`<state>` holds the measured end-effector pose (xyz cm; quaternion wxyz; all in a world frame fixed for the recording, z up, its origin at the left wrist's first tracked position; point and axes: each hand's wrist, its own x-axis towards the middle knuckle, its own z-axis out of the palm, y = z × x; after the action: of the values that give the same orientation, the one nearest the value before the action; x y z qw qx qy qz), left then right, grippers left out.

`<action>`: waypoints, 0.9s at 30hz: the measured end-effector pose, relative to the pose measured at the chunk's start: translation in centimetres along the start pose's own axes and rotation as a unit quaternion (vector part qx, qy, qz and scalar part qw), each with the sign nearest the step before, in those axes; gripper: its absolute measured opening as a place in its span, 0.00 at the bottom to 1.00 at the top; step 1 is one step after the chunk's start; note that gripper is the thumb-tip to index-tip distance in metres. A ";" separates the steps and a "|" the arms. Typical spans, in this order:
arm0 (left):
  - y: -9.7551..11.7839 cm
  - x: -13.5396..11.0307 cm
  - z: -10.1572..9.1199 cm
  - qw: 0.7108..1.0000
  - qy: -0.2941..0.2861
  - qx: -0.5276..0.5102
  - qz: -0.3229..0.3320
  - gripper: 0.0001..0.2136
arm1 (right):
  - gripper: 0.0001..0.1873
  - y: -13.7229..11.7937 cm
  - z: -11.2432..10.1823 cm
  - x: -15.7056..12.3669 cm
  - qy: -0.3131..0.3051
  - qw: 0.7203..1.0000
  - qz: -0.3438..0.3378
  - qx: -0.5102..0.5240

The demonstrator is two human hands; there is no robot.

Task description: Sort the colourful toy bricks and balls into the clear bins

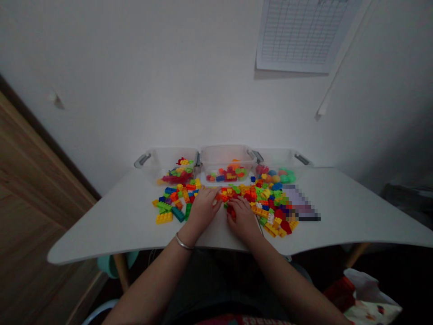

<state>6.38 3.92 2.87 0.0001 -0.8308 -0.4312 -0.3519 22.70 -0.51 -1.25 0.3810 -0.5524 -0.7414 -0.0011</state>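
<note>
Loose toy building bricks (250, 194) in many colours lie in a heap across the middle of the white table (128, 225). My left hand (202, 210), a silver bangle at its wrist, reaches in at the heap's near middle. Its thumb and fingers are closed around an orange-red brick (221, 197), partly hidden. Just to the right, my right hand (242, 219) curls its fingers over a red brick (232, 211) close to the table top. A yellow brick (164, 218) and a teal brick (177, 214) lie left of my left hand.
Three clear boxes stand along the wall: a left box (152, 158) and a middle box (226, 153) with bricks, and a right box (282, 155) with coloured rounded pieces. A pixelated flat object (302, 203) lies at right. A printed sheet (301, 36) hangs above.
</note>
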 end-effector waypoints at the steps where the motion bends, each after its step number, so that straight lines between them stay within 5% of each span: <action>1: -0.2 0.4 -0.5 1.000 0.019 -0.023 -0.003 0.19 | 0.18 0.0 0.0 0.0 0.000 1.000 0.001 -0.001; 9: -5.1 4.0 -5.0 0.974 0.202 -0.048 -0.089 0.10 | 0.17 -0.2 -0.2 -0.1 -0.007 1.000 0.014 -0.008; 17: -10.9 6.0 -6.0 0.975 0.170 0.020 -0.142 0.13 | 0.16 -0.3 -0.4 0.0 -0.013 1.000 0.018 -0.001; 23: -11.6 6.7 -5.1 0.962 0.204 0.051 -0.172 0.18 | 0.14 -0.4 -0.5 0.0 -0.015 1.000 0.026 -0.006; 27: -11.2 7.1 -4.7 0.963 0.166 0.112 -0.180 0.15 | 0.14 -0.4 -0.6 0.0 -0.022 0.999 0.031 -0.007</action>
<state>-1.70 14.61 7.22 0.1016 -0.6642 -0.6042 -0.4283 22.67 -0.91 -0.66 0.3605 -0.5773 -0.7324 0.0175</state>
